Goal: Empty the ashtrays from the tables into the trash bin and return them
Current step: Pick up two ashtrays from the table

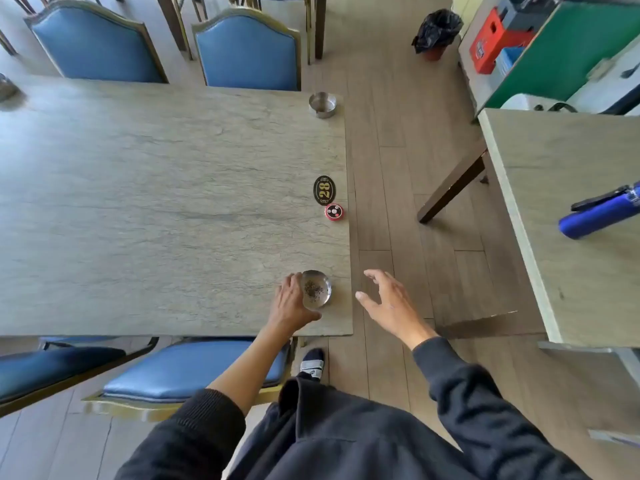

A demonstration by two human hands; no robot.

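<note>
left hand (289, 301): wrapped round the near ashtray (317, 289), gripping its side
near ashtray: steel, flecks of ash inside, sits on the bench (156, 209) by the near right corner
right hand (388, 301): off the bench edge over the floor, fingers spread, holding nothing
second ashtray (322, 104): far right corner of the bench
trash bin (437, 32): black-bagged, on the floor well beyond the bench

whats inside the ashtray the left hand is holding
Dark specks of ash lie on the bottom of the near ashtray. The left hand grips its left side, covering that part of the rim.
</note>
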